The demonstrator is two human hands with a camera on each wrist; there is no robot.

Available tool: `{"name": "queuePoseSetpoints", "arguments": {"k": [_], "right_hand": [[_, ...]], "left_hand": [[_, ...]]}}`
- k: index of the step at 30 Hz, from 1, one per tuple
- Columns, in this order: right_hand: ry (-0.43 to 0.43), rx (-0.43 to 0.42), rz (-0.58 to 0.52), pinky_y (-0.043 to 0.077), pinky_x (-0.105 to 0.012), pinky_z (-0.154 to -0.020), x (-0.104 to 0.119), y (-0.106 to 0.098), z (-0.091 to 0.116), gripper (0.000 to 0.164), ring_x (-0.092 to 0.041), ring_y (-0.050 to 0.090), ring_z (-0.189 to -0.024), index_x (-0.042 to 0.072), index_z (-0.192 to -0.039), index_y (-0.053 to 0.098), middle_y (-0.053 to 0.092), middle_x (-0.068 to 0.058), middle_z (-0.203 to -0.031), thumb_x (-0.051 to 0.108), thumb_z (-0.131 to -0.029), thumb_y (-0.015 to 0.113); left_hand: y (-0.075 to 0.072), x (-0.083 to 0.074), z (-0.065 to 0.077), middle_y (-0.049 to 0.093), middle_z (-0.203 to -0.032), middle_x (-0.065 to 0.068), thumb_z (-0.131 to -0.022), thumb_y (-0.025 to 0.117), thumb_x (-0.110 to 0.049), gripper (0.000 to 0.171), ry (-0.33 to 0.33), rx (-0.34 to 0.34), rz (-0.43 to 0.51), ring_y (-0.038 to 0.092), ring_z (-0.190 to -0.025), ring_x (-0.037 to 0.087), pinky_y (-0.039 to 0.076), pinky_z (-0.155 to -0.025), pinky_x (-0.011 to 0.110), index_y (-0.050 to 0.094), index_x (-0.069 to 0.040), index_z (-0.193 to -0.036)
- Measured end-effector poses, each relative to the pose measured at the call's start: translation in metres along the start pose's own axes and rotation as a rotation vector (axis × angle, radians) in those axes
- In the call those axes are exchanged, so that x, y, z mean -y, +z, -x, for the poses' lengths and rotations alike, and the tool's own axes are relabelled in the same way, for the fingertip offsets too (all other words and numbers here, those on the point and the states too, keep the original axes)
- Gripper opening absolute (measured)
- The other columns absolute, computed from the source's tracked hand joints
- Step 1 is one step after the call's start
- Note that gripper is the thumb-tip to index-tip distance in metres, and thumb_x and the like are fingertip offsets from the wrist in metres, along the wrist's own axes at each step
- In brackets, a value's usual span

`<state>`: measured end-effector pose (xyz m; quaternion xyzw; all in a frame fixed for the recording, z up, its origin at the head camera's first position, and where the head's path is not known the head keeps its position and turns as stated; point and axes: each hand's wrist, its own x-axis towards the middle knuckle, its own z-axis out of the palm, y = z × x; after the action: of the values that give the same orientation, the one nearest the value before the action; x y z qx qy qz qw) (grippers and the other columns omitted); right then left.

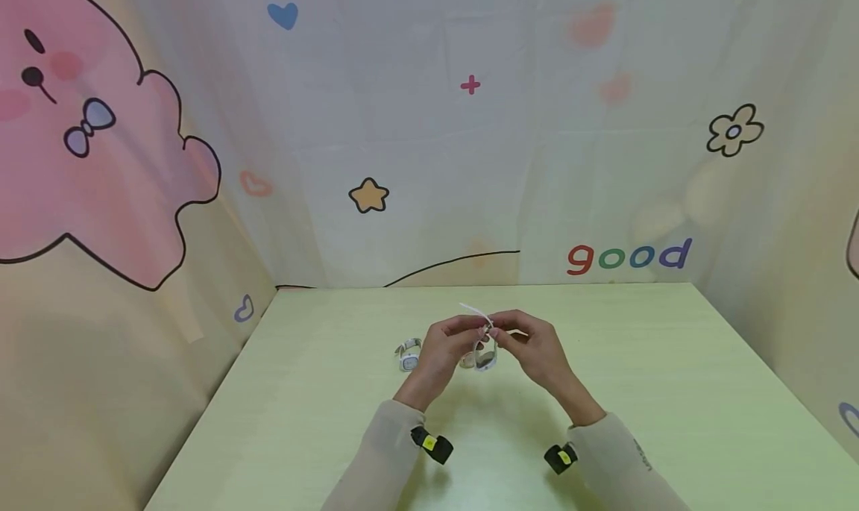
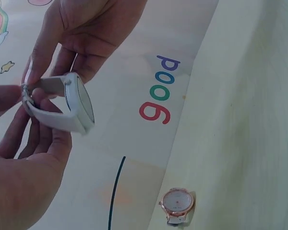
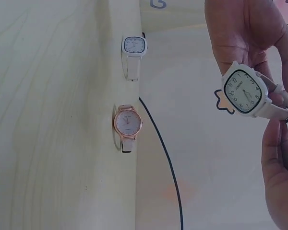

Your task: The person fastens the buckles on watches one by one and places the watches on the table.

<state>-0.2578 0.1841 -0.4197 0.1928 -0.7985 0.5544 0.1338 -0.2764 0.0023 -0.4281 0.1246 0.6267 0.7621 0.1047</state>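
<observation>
A white wristwatch (image 1: 485, 360) with a squarish case hangs between both hands above the table. My left hand (image 1: 443, 353) pinches its strap near the buckle. From the other side my right hand (image 1: 542, 349) pinches the strap at the same place, and a loose strap end sticks up there. The strap forms a closed loop in the left wrist view, while the white dial (image 3: 243, 91) shows in the right wrist view. Fingers partly hide the buckle. On the table behind the hands lies a rose-gold round watch (image 3: 128, 122), with another white watch (image 1: 408, 355) to the left.
The pale green table (image 1: 302, 436) reaches back to a printed curtain (image 1: 429, 138) with cartoon figures and the word "good". Curtain also hangs along both sides. Black bands with small yellow marks are around both wrists.
</observation>
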Motion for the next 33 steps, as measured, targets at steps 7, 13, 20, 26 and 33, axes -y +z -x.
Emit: {"name": "queuePoseSetpoints", "arguments": {"k": [7, 13, 20, 26, 33], "right_hand": [[-0.012, -0.029, -0.034, 0.056, -0.017, -0.078, -0.002, -0.003, -0.001, 0.020, -0.005, 0.063, -0.091, 0.006, -0.112, 0.070, 0.070, -0.013, -0.105, 0.013, -0.094, 0.067], [0.004, -0.044, -0.071, 0.056, -0.018, -0.078, 0.000, -0.005, 0.000, 0.020, -0.006, 0.063, -0.090, 0.004, -0.113, 0.068, 0.068, -0.015, -0.104, 0.013, -0.094, 0.066], [-0.024, -0.031, -0.063, 0.057, -0.018, -0.077, 0.002, -0.008, -0.002, 0.021, -0.006, 0.062, -0.091, 0.002, -0.113, 0.066, 0.067, -0.016, -0.105, 0.013, -0.095, 0.065], [0.006, -0.005, -0.039, 0.057, -0.018, -0.076, 0.006, -0.009, -0.003, 0.019, -0.014, 0.062, -0.089, 0.005, -0.113, 0.065, 0.065, -0.014, -0.102, 0.015, -0.097, 0.062], [0.027, -0.011, -0.042, 0.057, -0.020, -0.076, 0.008, -0.010, -0.003, 0.020, -0.014, 0.063, -0.089, 0.005, -0.113, 0.065, 0.066, -0.014, -0.103, 0.017, -0.097, 0.064]], "left_hand": [[0.000, -0.001, 0.002, 0.070, -0.116, 0.008, -0.090, 0.072, -0.020, 0.032, 0.068, 0.065, -0.188, 0.067, -0.103, 0.014, 0.053, -0.094, 0.029, 0.066, -0.009, -0.121], [0.003, -0.003, 0.005, 0.073, -0.109, 0.011, -0.093, 0.068, -0.024, 0.028, 0.096, 0.017, -0.357, 0.070, -0.097, 0.015, 0.056, -0.091, 0.030, 0.070, -0.009, -0.116], [0.004, -0.011, 0.003, 0.072, -0.110, 0.014, -0.095, 0.066, -0.020, 0.026, 0.117, -0.004, -0.331, 0.070, -0.095, 0.017, 0.057, -0.088, 0.031, 0.069, -0.007, -0.118], [0.005, -0.017, 0.003, 0.071, -0.107, 0.012, -0.094, 0.067, -0.021, 0.027, 0.111, -0.007, -0.310, 0.068, -0.088, 0.014, 0.058, -0.085, 0.028, 0.069, -0.006, -0.117], [0.006, -0.015, 0.001, 0.070, -0.106, 0.011, -0.094, 0.067, -0.024, 0.031, 0.108, -0.001, -0.262, 0.067, -0.090, 0.015, 0.057, -0.085, 0.028, 0.068, -0.005, -0.118]]}}
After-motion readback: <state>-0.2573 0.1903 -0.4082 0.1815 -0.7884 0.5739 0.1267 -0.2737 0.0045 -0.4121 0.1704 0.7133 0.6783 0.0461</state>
